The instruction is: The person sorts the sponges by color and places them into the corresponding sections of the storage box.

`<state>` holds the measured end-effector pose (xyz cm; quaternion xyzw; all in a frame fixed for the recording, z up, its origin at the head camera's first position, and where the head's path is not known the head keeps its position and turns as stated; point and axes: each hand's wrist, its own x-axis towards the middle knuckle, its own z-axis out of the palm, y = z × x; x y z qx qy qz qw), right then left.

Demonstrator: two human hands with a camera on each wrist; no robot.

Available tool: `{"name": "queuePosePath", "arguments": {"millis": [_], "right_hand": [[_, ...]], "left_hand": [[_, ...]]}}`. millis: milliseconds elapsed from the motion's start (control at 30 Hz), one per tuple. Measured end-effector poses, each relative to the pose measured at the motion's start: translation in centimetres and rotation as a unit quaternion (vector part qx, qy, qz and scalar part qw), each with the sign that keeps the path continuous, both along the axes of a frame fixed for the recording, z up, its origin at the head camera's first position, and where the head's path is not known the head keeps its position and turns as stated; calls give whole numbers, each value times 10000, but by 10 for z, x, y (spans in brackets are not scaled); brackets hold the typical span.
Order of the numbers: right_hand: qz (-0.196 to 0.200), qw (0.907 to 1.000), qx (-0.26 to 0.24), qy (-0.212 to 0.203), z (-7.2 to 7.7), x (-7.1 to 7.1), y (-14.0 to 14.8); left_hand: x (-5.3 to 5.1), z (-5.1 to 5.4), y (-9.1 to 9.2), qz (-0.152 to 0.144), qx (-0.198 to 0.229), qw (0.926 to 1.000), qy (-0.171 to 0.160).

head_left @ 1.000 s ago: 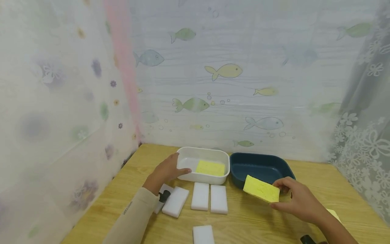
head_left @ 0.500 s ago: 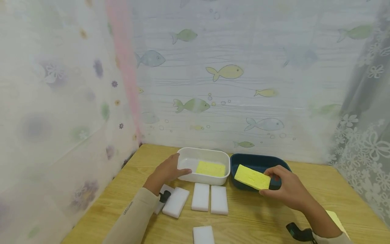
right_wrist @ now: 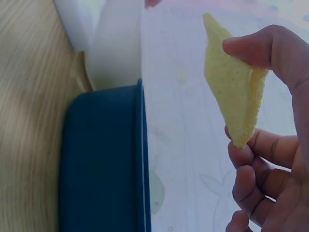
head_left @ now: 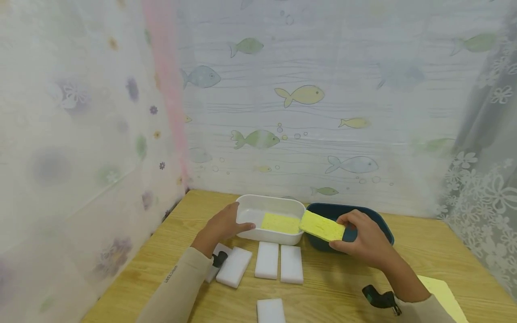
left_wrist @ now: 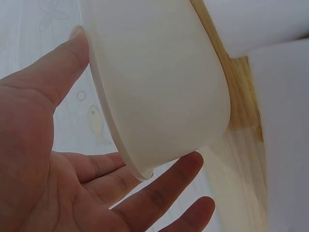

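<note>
My right hand point(head_left: 363, 237) pinches a yellow sponge point(head_left: 322, 225) between thumb and fingers. It is held tilted in the air above the dark blue box point(head_left: 381, 226), its left end reaching the right rim of the white box point(head_left: 226, 235). Inside the white box a second yellow sponge point(head_left: 280, 223) lies flat. My left hand point(head_left: 220, 226) is at that box's left end; in the left wrist view its thumb touches the rim and a finger meets the end wall point(left_wrist: 164, 96), the fingers mostly straight and spread. The right wrist view shows the held sponge point(right_wrist: 231, 82) edge-on beside the blue box point(right_wrist: 104, 154).
Several white sponges point(head_left: 266, 260) lie on the wooden table point(head_left: 331, 291) in front of the boxes, one partly under my left wrist. A yellow piece point(head_left: 442, 294) lies by my right forearm. A fish-patterned curtain point(head_left: 299, 134) hangs behind.
My right hand has carried the yellow sponge leftward and up, from the front of the blue box toward the white box's rim. The left hand has stayed at the white box.
</note>
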<state>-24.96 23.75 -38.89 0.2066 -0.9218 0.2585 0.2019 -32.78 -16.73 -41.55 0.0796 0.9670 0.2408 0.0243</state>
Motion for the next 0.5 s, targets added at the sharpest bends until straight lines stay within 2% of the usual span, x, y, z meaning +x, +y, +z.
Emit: {"name": "queuePosePath", "arguments": {"millis": [500], "right_hand": [[-82,9998,154,-91,9,-12,-24]], "left_hand": [[1,1,1,-14,47,10000,-20]]}}
